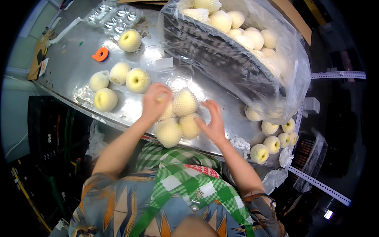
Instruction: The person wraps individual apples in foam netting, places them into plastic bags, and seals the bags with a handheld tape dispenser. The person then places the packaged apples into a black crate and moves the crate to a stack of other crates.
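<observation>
Left hand [153, 103] is curled in close at the upper left of a bunch of four pale yellow fruits [185, 102] in white foam nets, fingers bent and a bit blurred, so I honestly can't tell if it's got a real grip on one or is just touching. Right hand [213, 122] is pretty wide open on the other side, fingers spread and the thumb right by the lower right fruit, doesn't look like it's holding anything. Those four sit snug together near the front edge of a shiny metal table [63, 63]. Just left of them there's a loose group of four more fruits [139, 80], with a single fruit [130, 40] further back by an orange roundish thing [102, 54] and a clear plastic tray [118, 19]. Big box [221, 55] at the back right, lined with a clear bag [292, 59] and piled with more of the same. Another batch of fruits [272, 144] is over at the right end, with some crumpled white wrapping [240, 145] nearby.
</observation>
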Demonstrator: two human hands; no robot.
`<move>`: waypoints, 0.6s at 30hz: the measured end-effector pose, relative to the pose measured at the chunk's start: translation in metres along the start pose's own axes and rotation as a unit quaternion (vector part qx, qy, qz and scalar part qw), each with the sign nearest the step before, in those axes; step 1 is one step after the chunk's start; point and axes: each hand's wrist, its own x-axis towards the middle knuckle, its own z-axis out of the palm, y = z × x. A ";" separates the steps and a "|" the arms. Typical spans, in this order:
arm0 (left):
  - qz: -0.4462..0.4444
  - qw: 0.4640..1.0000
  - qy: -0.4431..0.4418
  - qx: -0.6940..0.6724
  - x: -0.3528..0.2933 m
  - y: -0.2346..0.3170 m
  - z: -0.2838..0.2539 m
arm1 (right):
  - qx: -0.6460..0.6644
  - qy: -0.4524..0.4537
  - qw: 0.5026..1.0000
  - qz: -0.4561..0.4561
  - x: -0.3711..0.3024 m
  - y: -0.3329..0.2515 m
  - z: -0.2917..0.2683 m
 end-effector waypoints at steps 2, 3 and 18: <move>-0.159 0.949 0.243 -0.125 -0.017 -0.016 -0.013 | 0.039 0.018 0.999 0.000 0.024 0.005 0.003; -0.208 0.926 0.271 -0.158 -0.020 -0.020 -0.011 | 0.053 0.011 0.999 -0.005 0.034 0.008 0.009; -0.359 0.841 0.112 -0.390 -0.011 -0.039 -0.002 | 0.021 -0.116 0.990 -0.071 0.059 0.039 0.057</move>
